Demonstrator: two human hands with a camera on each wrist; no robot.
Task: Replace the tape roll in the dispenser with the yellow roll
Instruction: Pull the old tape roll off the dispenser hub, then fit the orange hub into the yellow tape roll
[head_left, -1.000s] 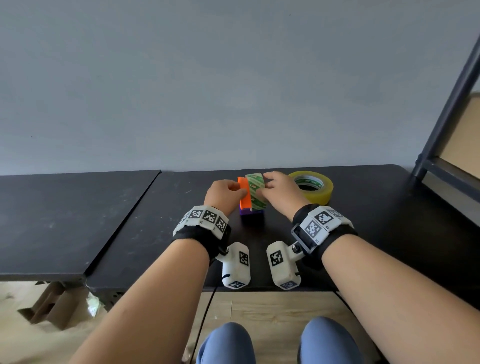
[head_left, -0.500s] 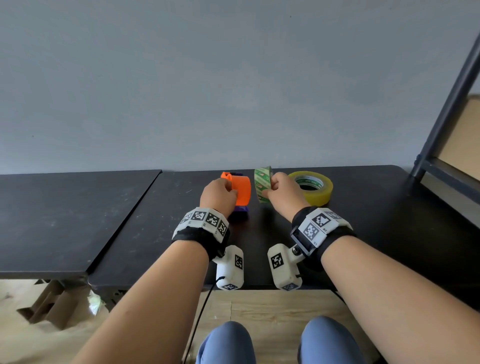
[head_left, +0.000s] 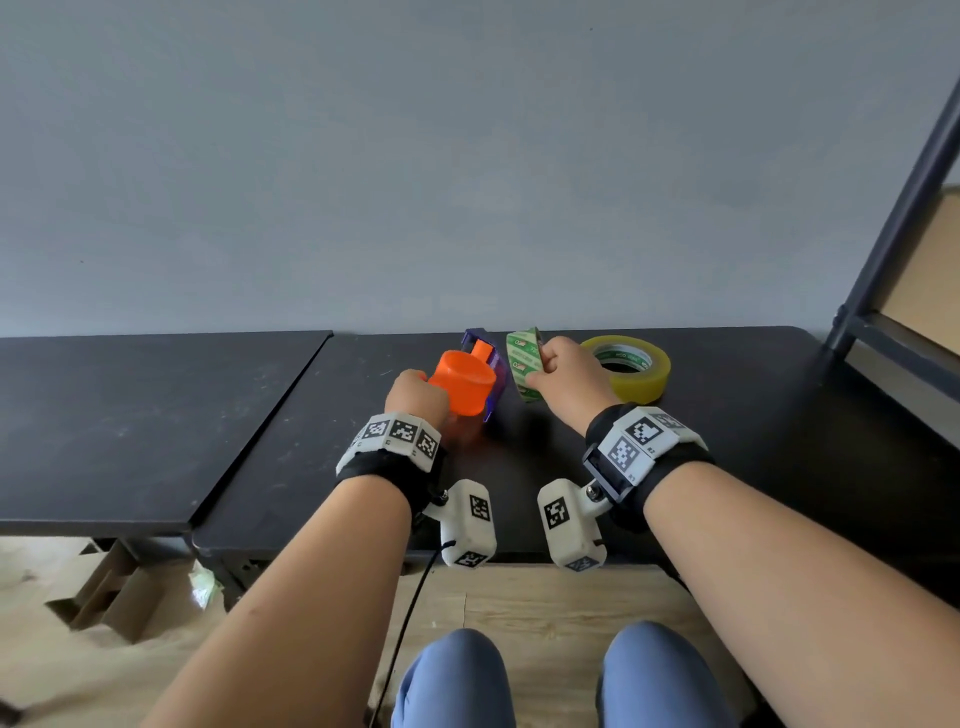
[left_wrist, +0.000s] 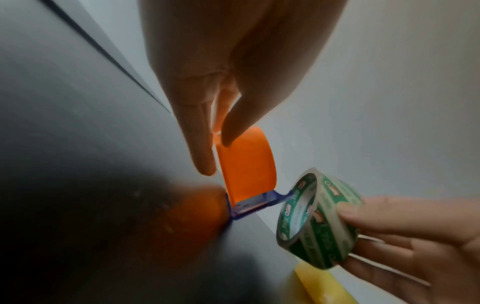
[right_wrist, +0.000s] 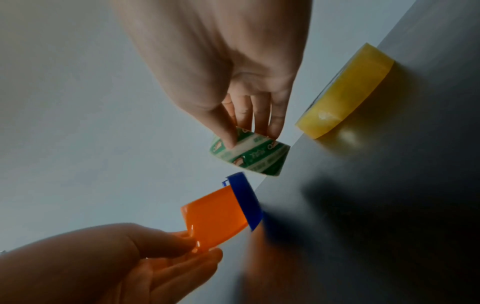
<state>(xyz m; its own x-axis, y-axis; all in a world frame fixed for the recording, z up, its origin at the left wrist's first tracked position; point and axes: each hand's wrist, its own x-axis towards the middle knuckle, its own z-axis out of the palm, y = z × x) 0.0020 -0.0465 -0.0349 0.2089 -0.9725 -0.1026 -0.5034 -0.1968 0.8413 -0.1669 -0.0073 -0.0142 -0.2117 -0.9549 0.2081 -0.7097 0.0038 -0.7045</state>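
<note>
Head view: my left hand (head_left: 418, 395) grips the orange part of the dispenser (head_left: 467, 382), thumb and fingers pinched on its near end. Dispenser is tilted, its blue frame (head_left: 496, 371) on the far side; whether it touches the bench (head_left: 779, 441) I cannot tell. Position: near the bench's far edge, about the middle.

My right hand (head_left: 569, 379) holds the green roll (head_left: 524, 369) on edge, just right of the dispenser and clear of it. Thumb lies on the roll's outer face, fingers are curled round the rim.

Yellow roll (head_left: 631, 369) lies flat on the bench near the far edge, just right of my right hand. Neither hand touches it.

Left wrist view: thumb and fingers (left_wrist: 205, 148) are clamped on the upper end of the orange part (left_wrist: 246, 164), with the blue frame (left_wrist: 257, 203) at its lower end. Green roll (left_wrist: 319, 220) is seen held by the other hand (left_wrist: 415, 242); its core is open and holds nothing. An edge of the yellow roll (left_wrist: 324, 286) shows at the bottom.

Right wrist view: thumb (right_wrist: 223, 127) presses the green roll (right_wrist: 252, 156), fingers behind it. Dispenser (right_wrist: 218, 218) sits below, apart from the roll. Yellow roll (right_wrist: 345, 92) rests on the bench further off.
</note>
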